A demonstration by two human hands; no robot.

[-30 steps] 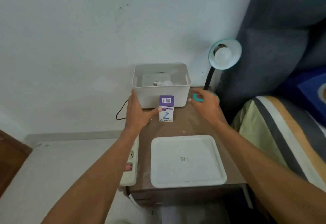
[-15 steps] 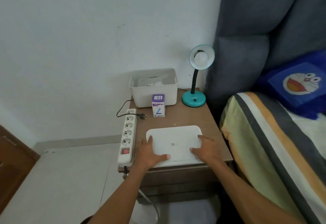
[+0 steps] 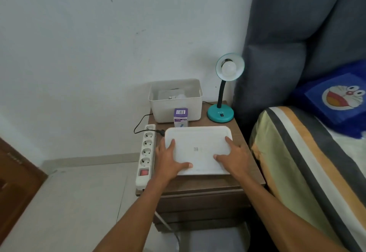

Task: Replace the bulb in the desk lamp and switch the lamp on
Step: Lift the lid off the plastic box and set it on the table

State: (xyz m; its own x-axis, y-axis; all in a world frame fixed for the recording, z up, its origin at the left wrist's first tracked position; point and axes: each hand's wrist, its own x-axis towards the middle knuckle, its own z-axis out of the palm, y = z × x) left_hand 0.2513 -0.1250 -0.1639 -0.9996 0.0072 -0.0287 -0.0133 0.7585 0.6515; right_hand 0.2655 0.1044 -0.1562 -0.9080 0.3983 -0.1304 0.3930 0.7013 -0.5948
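A teal desk lamp (image 3: 220, 113) stands at the back right of a brown nightstand (image 3: 200, 184), with a white bulb (image 3: 229, 68) in its shade. A purple-and-white bulb box (image 3: 180, 113) stands in front of a white bin (image 3: 162, 111) that holds a loose bulb (image 3: 176, 96). My left hand (image 3: 168, 160) and my right hand (image 3: 235, 157) grip the two sides of a white tray (image 3: 198, 138), thumbs on top. The tray's far edge hides the foot of the bulb box.
A white power strip (image 3: 146, 152) with a red switch lies along the nightstand's left edge; a black plug (image 3: 160, 132) lies loose beside it. A bed with a striped blanket (image 3: 297, 162) and a blue pillow (image 3: 336, 99) stands close on the right. The wall is behind.
My hands left the bulb box and the lamp base and came back to the tray at the front. They now grip its sides, and the tray has risen toward the bulb box.
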